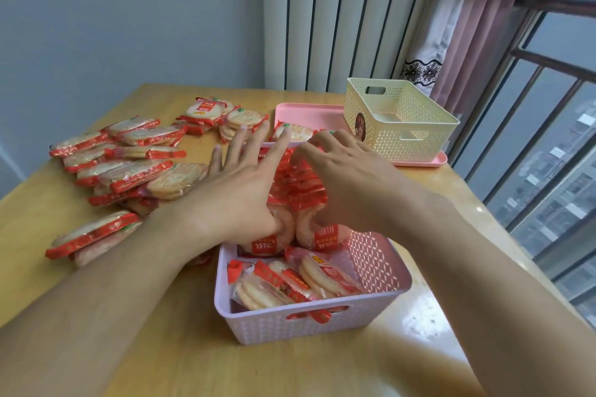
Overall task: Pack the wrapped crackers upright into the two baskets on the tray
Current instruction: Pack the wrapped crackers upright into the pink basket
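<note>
Both hands over the far half of a lilac lattice basket [309, 322], pressed against a row of upright wrapped crackers [300, 184]. Left hand [238, 193] spread, fingers straight and fanned, thumb tucked down against the front packet of the row. Right hand [342, 177] with fingers curled, tips hooked over the red wrapper tops — holding the row from its right side. Below the wrists, in the basket's near half, several cracker packets [290, 284] lying tilted or flat, not upright. Left of the left hand, a loose heap of wrapped crackers [129, 164] scattered on the wooden surface [419, 348]; a smaller cluster [209, 113] beyond the left fingertips. Beyond the right hand, a cream lattice basket [403, 119] standing on a pink tray [309, 114] — no crackers visible inside it. One packet [295, 132] on the tray just past the left fingertips.
</note>
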A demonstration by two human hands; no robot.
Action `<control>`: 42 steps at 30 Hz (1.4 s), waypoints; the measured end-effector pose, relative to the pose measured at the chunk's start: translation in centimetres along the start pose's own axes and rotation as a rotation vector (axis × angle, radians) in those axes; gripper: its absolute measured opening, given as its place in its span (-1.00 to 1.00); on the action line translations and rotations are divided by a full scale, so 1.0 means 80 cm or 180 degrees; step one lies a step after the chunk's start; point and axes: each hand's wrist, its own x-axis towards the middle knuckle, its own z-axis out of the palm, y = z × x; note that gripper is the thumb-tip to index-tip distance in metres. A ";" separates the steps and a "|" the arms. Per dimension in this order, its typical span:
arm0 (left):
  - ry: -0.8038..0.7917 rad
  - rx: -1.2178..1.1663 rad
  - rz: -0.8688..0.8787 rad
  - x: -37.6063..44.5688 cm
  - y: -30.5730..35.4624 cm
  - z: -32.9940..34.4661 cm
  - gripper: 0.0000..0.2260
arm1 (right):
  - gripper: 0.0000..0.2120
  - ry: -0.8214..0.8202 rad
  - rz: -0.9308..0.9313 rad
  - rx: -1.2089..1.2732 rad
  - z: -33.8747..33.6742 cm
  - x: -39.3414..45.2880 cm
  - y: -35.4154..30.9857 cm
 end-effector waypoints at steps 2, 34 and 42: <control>-0.0154 0.0063 -0.0065 0.001 -0.002 -0.001 0.15 | -0.23 -0.0152 0.0139 0.0225 0.003 0.003 0.005; -0.0284 -0.0721 0.0302 0.009 -0.031 -0.030 0.08 | -0.83 -0.0034 -0.0050 0.1392 -0.053 -0.018 0.007; -0.0152 -0.0579 0.0198 0.007 -0.039 -0.038 -0.10 | -0.43 -0.1867 -0.0562 0.0453 -0.038 -0.027 -0.016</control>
